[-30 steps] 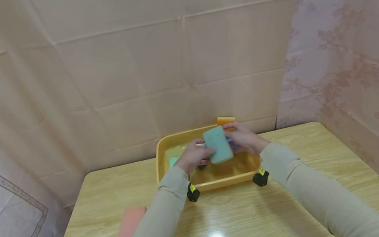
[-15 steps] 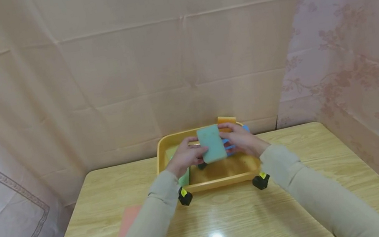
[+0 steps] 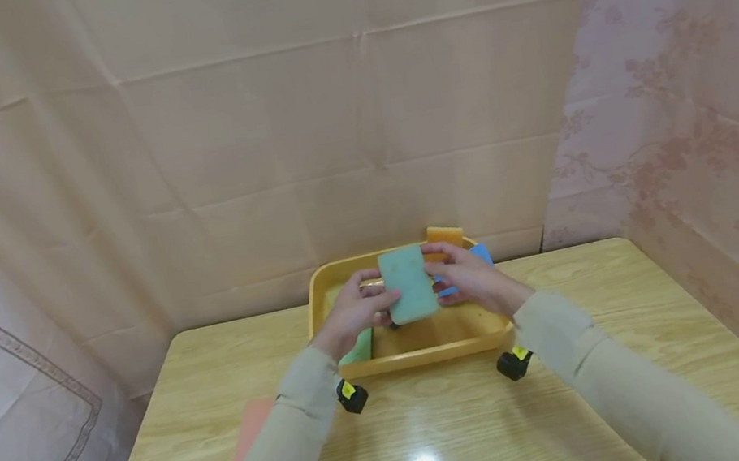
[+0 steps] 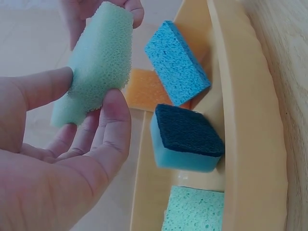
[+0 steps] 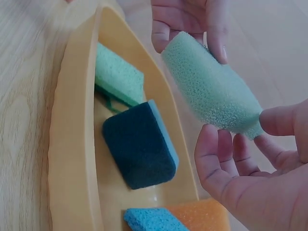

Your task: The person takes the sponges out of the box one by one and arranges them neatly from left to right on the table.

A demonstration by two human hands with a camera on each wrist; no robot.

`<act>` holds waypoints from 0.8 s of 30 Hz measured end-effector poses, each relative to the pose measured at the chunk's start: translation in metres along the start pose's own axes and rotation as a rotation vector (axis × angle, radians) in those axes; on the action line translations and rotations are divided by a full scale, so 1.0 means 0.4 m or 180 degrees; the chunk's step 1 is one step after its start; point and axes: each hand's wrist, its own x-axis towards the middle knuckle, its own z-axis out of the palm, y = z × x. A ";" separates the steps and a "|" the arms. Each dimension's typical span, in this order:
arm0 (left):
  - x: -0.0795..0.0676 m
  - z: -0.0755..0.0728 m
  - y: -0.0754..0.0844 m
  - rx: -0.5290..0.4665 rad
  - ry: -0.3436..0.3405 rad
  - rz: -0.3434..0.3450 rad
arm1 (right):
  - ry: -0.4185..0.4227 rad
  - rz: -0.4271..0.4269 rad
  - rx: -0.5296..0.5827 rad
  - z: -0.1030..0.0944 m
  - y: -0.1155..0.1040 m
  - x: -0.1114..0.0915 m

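A pale green sponge (image 3: 409,285) is held up over the yellow tray (image 3: 436,353), between both hands. My left hand (image 3: 354,311) pinches its left side, thumb on the near face and fingers behind. At the right side, my right hand (image 3: 470,276) grips it between thumb and fingers. In the left wrist view, a blue sponge (image 4: 175,62), a light blue sponge with a dark scouring face (image 4: 187,137) and a green sponge (image 4: 195,209) lie in the tray. The orange sponge (image 3: 444,234) leans at the tray's far right rim.
A pink sponge (image 3: 250,429) lies on the wooden table (image 3: 579,325) to the left, partly behind my left sleeve. Beige curtain cloth (image 3: 253,160) hangs directly behind the tray. Black wrist devices (image 3: 353,396) sit under both wrists, close to the tray's front edge.
Both hands have shifted the pale green sponge a little to the left, and it stands straighter. My left forearm has moved left, covering more of the pink sponge and uncovering the green one.
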 end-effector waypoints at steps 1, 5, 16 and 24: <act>-0.004 -0.002 0.001 -0.0004 -0.0002 0.0012 | -0.0006 -0.0005 -0.0002 0.001 -0.002 -0.004; -0.018 -0.008 0.003 -0.0011 -0.0016 0.0062 | -0.0047 -0.0062 0.0014 0.006 -0.004 -0.017; -0.054 -0.013 -0.001 -0.0142 0.0071 0.0198 | -0.0162 -0.0322 -0.0041 0.023 0.010 -0.044; -0.074 -0.021 -0.018 -0.0114 0.0112 0.0225 | -0.0217 -0.0367 -0.0115 0.035 0.022 -0.063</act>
